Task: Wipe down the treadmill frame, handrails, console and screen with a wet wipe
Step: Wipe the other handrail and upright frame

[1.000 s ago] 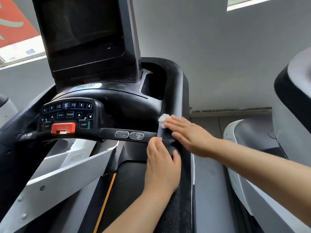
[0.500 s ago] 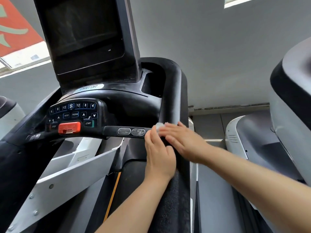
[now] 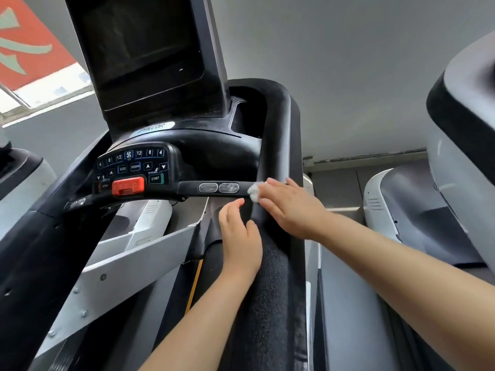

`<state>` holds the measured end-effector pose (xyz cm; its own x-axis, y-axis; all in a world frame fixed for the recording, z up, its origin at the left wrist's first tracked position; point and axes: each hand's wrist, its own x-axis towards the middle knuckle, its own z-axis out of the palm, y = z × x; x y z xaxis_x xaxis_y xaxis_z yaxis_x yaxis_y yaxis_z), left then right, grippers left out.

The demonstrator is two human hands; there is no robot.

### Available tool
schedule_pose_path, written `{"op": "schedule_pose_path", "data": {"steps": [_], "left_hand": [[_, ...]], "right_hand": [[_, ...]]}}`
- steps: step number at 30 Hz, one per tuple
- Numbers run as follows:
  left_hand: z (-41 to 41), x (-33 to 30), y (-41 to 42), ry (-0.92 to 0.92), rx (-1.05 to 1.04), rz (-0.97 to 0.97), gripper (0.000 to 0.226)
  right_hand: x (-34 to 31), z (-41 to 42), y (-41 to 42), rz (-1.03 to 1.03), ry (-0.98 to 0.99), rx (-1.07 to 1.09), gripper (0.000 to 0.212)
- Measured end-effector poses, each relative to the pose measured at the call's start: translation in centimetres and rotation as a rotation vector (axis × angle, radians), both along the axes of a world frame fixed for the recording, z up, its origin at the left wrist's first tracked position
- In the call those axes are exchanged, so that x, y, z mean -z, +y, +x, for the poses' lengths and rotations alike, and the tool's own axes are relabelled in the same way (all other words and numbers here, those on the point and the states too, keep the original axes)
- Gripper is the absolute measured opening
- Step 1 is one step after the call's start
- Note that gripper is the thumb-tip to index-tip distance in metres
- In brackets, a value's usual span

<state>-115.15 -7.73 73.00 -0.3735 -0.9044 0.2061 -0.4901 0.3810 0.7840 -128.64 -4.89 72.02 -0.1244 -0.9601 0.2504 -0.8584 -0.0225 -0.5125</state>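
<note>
While the dark screen [image 3: 139,46] rises over the black console [image 3: 134,167], the padded right handrail [image 3: 273,145] runs down the frame's middle; the right hand [image 3: 292,210] lies across it with straight fingers, pressing the white wet wipe [image 3: 254,193] against the joint with the crossbar [image 3: 214,188]; the left hand [image 3: 239,236] rests on the handrail's inner side just below, fingers relaxed, gripping nothing.

Both forearms bare, no sleeves in view; left hand [image 3: 239,236] and right hand [image 3: 293,211] ungloved.
</note>
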Motion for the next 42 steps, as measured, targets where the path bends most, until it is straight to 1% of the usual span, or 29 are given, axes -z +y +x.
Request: {"op": "schedule_pose_path", "data": {"steps": [2, 5, 8, 10, 11, 12, 14, 16, 18, 20, 23, 25, 28, 32, 33, 36, 39, 42], "left_hand": [[0.3, 0.0, 0.3, 0.013, 0.019, -0.020, 0.047], [0.5, 0.1, 1.3, -0.003, 0.134, -0.090, 0.051], [0.3, 0.2, 1.6, -0.022, 0.186, -0.132, 0.048], [-0.1, 0.0, 1.4, -0.023, 0.175, -0.171, 0.050], [-0.3, -0.1, 1.3, -0.035, 0.164, -0.184, 0.049], [-0.5, -0.3, 1.2, -0.049, 0.155, -0.195, 0.048], [-0.8, -0.4, 0.9, -0.084, 0.148, -0.213, 0.048], [-0.9, -0.5, 0.7, -0.138, 0.181, -0.221, 0.048], [-1.0, -0.3, 0.5, -0.215, 0.231, -0.244, 0.046], [-1.2, 0.0, 0.6, -0.297, 0.255, -0.267, 0.045], [-1.4, 0.5, 0.9, -0.394, 0.311, -0.339, 0.050], [-1.6, 0.8, 0.8, -0.434, 0.330, -0.381, 0.056], [-1.6, 1.0, 0.6, -0.457, 0.317, -0.421, 0.057], [-1.7, 1.0, 0.9, -0.449, 0.300, -0.434, 0.059], [-1.8, 0.9, 0.9, -0.450, 0.298, -0.437, 0.059], [-1.9, 1.0, 0.8, -0.472, 0.306, -0.450, 0.057], [-1.9, 0.9, 0.8, -0.486, 0.303, -0.436, 0.058], [-1.9, 0.8, 0.9, -0.484, 0.303, -0.416, 0.059]], "right_hand": [[0.2, 2.1, 3.4, -0.036, 0.012, -0.122, 0.047], [1.4, 4.1, 8.0, 0.024, 0.025, -0.203, 0.062], [1.8, 3.0, 7.4, 0.076, 0.044, -0.137, 0.065], [1.5, 1.4, 4.6, 0.089, 0.017, -0.001, 0.065], [1.4, 0.6, 3.1, 0.111, -0.011, 0.074, 0.060], [1.4, 0.0, 1.9, 0.124, -0.052, 0.130, 0.054], [1.5, 0.4, 1.7, 0.097, -0.145, 0.178, 0.051], [2.0, 2.4, 4.2, 0.022, -0.267, 0.160, 0.054], [2.9, 5.3, 7.4, -0.039, -0.386, 0.139, 0.063], [3.6, 6.7, 8.9, -0.050, -0.490, 0.132, 0.062], [3.8, 4.5, 6.2, -0.076, -0.717, 0.158, 0.053], [3.1, 1.4, 3.2, -0.041, -0.798, 0.213, 0.049], [3.5, 0.0, 2.4, -0.046, -0.795, 0.268, 0.050], [5.8, 4.5, 6.7, -0.154, -0.756, 0.208, 0.053], [6.0, 4.6, 6.7, -0.158, -0.756, 0.212, 0.053], [4.4, 1.4, 3.7, -0.069, -0.778, 0.227, 0.050], [3.2, -0.7, 0.9, -0.103, -0.730, 0.251, 0.049], [4.8, 0.7, 3.2, -0.103, -0.700, 0.244, 0.050]]}}
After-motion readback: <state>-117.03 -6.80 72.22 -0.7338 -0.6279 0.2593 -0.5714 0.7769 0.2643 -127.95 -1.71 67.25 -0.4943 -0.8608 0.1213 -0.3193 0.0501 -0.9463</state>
